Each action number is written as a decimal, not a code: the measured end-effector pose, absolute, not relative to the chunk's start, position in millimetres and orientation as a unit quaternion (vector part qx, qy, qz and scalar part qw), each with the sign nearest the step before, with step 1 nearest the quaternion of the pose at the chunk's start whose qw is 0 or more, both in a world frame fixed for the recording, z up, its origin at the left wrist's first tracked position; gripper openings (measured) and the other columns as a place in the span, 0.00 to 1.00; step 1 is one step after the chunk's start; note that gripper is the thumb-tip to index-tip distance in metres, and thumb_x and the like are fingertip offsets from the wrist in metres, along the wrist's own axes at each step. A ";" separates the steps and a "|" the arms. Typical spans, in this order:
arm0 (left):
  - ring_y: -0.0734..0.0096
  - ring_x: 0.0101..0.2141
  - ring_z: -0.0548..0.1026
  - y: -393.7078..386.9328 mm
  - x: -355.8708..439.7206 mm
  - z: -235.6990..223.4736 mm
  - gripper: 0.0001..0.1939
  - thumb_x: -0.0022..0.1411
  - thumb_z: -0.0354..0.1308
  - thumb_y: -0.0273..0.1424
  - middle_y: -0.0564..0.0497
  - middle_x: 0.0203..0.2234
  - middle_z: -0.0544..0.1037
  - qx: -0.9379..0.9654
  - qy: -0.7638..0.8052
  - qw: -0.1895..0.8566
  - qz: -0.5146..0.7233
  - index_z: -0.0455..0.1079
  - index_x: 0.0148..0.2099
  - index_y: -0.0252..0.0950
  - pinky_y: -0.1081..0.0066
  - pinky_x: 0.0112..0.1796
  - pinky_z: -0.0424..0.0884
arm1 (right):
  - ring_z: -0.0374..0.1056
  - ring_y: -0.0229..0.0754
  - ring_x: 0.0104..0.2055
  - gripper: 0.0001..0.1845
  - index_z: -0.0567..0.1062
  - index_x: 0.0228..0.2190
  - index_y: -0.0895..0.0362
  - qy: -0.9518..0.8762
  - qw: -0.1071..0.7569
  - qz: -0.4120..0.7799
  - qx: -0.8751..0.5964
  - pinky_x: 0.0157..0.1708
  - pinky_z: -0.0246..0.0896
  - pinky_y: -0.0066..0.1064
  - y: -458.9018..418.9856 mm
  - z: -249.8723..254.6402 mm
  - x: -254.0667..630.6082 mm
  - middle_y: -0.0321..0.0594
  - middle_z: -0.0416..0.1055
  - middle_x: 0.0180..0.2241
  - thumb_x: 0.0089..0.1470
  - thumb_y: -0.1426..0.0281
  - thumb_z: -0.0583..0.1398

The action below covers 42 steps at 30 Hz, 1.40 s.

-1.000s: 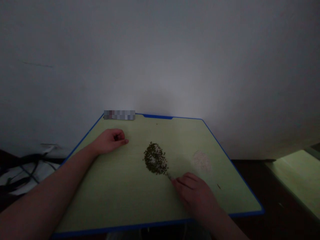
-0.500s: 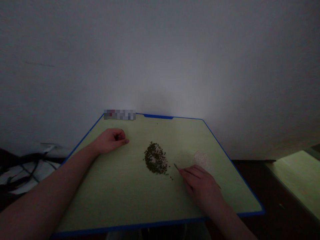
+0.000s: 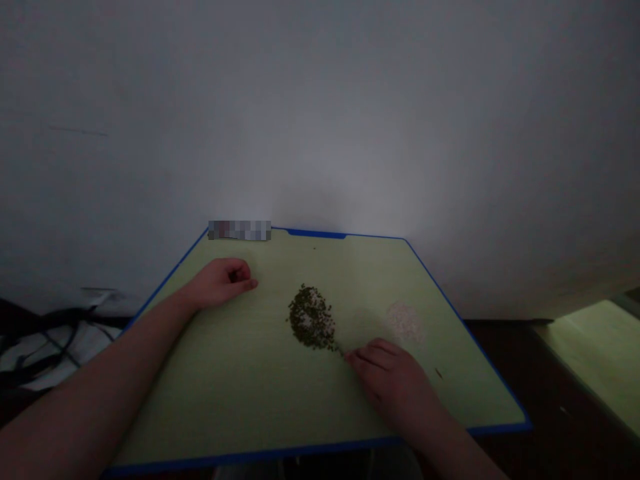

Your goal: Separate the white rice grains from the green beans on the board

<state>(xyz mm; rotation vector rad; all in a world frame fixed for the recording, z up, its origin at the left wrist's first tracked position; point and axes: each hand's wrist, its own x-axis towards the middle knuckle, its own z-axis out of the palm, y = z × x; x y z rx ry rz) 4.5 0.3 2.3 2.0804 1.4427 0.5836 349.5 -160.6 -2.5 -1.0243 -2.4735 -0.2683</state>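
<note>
Left hand, mixed pile near the middle of the table, right hand with a thin tool.
The left hand rests with fingers loosely curled; I cannot tell if something is inside. The mixed pile has grains of 2 kinds, dark green and pale. The right hand's fingertips pinch the thin tool, its tip at the near right edge of this pile. Beyond the right hand is a pale pile; farther right lies a brown stick.
</note>
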 end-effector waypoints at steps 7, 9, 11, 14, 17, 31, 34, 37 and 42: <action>0.74 0.23 0.64 0.3 5.3 2.5 0.15 0.52 0.57 0.44 0.56 0.19 0.65 0.771 0.535 0.268 0.216 0.64 0.26 0.37 0.72 0.26 0.60 | 0.70 0.43 0.32 0.14 0.76 0.41 0.61 -0.906 0.217 -0.081 -0.354 0.34 0.70 0.34 -166.3 -3.6 349.1 0.43 0.78 0.32 0.56 0.81 0.54; 0.74 0.23 0.64 0.2 5.3 2.4 0.15 0.52 0.57 0.44 0.56 0.19 0.65 0.769 0.534 0.276 0.218 0.64 0.26 0.37 0.72 0.26 0.61 | 0.70 0.43 0.32 0.15 0.76 0.41 0.61 -0.904 0.227 -0.087 -0.352 0.34 0.70 0.34 -165.4 -1.9 349.6 0.44 0.78 0.32 0.57 0.81 0.53; 0.74 0.23 0.63 -0.1 5.4 2.4 0.15 0.52 0.57 0.43 0.56 0.19 0.65 0.767 0.533 0.281 0.220 0.63 0.26 0.37 0.73 0.26 0.61 | 0.70 0.43 0.32 0.15 0.77 0.41 0.61 -0.902 0.231 -0.090 -0.354 0.34 0.70 0.34 -163.9 -0.5 348.8 0.43 0.78 0.32 0.57 0.81 0.53; 0.75 0.23 0.63 -0.8 6.4 3.7 0.15 0.52 0.57 0.43 0.56 0.19 0.64 0.768 0.534 0.278 0.218 0.63 0.26 0.37 0.73 0.26 0.60 | 0.70 0.42 0.31 0.14 0.77 0.40 0.61 -0.904 0.233 -0.076 -0.350 0.33 0.70 0.33 -164.6 0.9 346.2 0.42 0.78 0.30 0.57 0.81 0.54; 0.75 0.23 0.63 -1.6 8.0 6.0 0.15 0.52 0.57 0.43 0.56 0.19 0.64 0.770 0.536 0.271 0.214 0.63 0.25 0.37 0.73 0.26 0.60 | 0.70 0.42 0.31 0.12 0.77 0.40 0.61 -0.909 0.232 -0.060 -0.340 0.34 0.69 0.33 -169.4 1.3 343.4 0.42 0.78 0.30 0.57 0.79 0.55; 0.74 0.23 0.63 -2.4 7.5 7.4 0.15 0.52 0.57 0.44 0.56 0.19 0.64 0.774 0.535 0.267 0.206 0.63 0.26 0.37 0.72 0.26 0.60 | 0.71 0.44 0.34 0.14 0.79 0.40 0.60 -0.872 0.177 -0.110 -0.442 0.34 0.70 0.34 -160.0 -4.8 357.4 0.43 0.78 0.32 0.54 0.81 0.57; 0.74 0.23 0.63 -2.2 7.3 6.5 0.15 0.53 0.57 0.44 0.56 0.19 0.65 0.774 0.534 0.268 0.209 0.64 0.26 0.37 0.72 0.26 0.60 | 0.71 0.44 0.33 0.13 0.79 0.39 0.61 -0.889 0.183 -0.093 -0.409 0.34 0.69 0.34 -163.1 -1.6 355.3 0.43 0.79 0.32 0.53 0.82 0.58; 0.74 0.23 0.63 -1.1 6.1 4.3 0.15 0.53 0.57 0.44 0.56 0.19 0.65 0.774 0.530 0.273 0.214 0.64 0.27 0.37 0.72 0.26 0.60 | 0.70 0.44 0.32 0.11 0.78 0.39 0.61 -0.902 0.190 -0.075 -0.381 0.34 0.68 0.34 -165.4 -0.4 349.0 0.43 0.78 0.31 0.54 0.80 0.59; 0.73 0.23 0.64 -0.1 4.7 2.7 0.15 0.53 0.57 0.44 0.56 0.19 0.65 0.775 0.532 0.270 0.209 0.64 0.27 0.37 0.72 0.26 0.60 | 0.69 0.42 0.31 0.11 0.78 0.39 0.60 -0.908 0.203 -0.060 -0.363 0.34 0.68 0.33 -165.1 -1.6 343.4 0.42 0.78 0.31 0.57 0.79 0.57</action>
